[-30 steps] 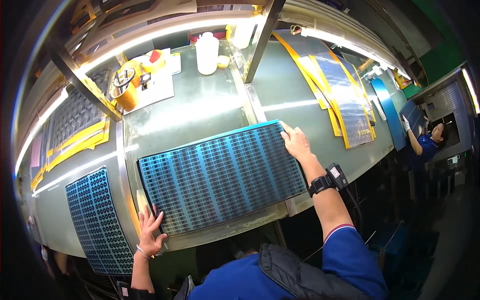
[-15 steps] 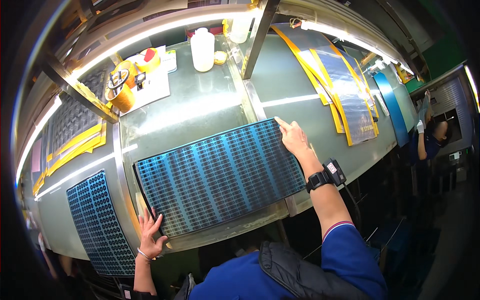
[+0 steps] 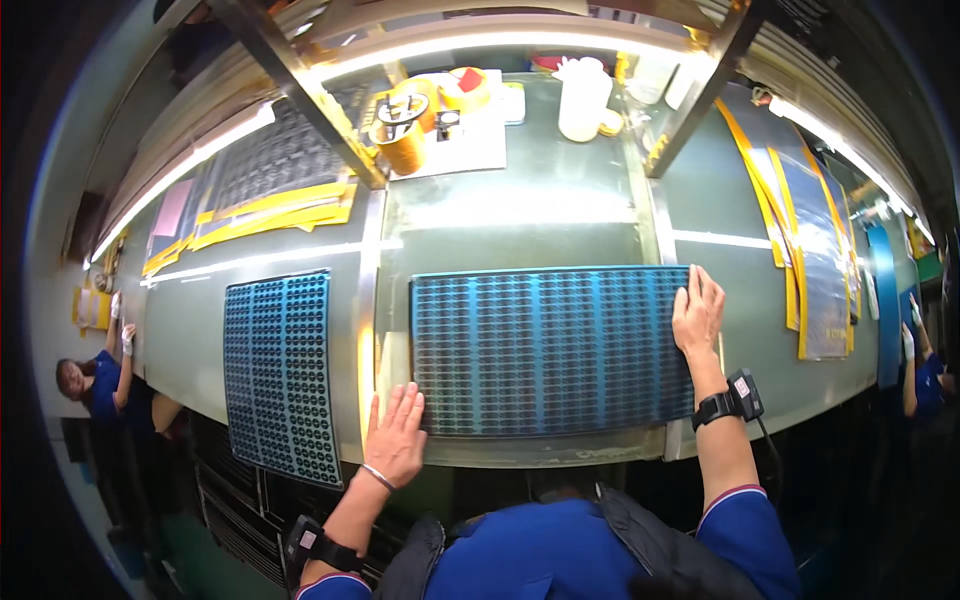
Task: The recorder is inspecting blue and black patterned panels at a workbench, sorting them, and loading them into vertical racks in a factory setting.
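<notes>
A: The view has swung round, so the pale green bench [image 3: 520, 245] lies squarer before the person, and the left hand [image 3: 396, 435] has drawn its spread fingers together. What's on the bench?

B: Largest, the wide rectangular blue sheet with rows of small dark shapes [image 3: 565, 350]. It lies flat at the near side, crossing the metal strip on the right. Left of it is a narrower blue sheet with dark round marks [image 3: 280, 375], its near end reaching past the bench's edge.

A: And the hands?

B: The left is flattened, fingers extended, at the wide sheet's near left corner, gripping nothing I can see. The right hand [image 3: 698, 315] bends its fingers at the far right corner; I can't tell whether it pinches the edge.

A: How far along, then?

B: I'd judge the wide sheet as laid down and roughly lined up, its long edges near parallel to the bench's near edge. Release is not yet done: both hands are at its corners. The narrower sheet has neither hand on it.
</notes>
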Demonstrator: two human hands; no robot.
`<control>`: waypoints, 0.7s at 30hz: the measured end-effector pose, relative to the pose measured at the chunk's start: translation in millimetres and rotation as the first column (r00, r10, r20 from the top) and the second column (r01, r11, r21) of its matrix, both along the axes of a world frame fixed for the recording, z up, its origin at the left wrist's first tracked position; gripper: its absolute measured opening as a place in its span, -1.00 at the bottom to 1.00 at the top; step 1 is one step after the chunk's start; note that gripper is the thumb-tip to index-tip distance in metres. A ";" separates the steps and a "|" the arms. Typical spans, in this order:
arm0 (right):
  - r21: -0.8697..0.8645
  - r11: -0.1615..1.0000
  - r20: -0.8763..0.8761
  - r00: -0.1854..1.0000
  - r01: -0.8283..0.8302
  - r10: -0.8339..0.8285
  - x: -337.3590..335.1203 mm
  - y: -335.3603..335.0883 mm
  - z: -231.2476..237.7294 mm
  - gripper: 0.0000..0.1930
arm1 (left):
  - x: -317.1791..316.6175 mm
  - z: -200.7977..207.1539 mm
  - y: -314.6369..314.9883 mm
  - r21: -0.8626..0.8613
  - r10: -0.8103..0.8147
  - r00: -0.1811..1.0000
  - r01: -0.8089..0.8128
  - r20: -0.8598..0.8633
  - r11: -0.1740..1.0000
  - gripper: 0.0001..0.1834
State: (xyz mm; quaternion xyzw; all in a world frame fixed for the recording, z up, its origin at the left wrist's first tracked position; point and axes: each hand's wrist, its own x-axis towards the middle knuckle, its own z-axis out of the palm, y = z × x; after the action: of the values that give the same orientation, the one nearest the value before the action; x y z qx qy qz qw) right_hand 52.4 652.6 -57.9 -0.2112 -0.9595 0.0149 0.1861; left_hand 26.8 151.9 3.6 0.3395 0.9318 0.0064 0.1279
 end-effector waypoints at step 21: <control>-0.507 0.860 0.159 0.975 -0.053 0.155 122.5 22.1 30.6 0.08 | -125.0 -66.5 71.2 0.380 0.292 0.889 -0.149 -0.352 0.913 -0.42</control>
State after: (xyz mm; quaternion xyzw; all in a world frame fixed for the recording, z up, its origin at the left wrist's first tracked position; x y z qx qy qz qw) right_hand 174.8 674.7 -27.3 -0.2002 -0.9463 0.2522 0.0293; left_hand -98.2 223.0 -62.9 0.2406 0.9554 0.1134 -0.1285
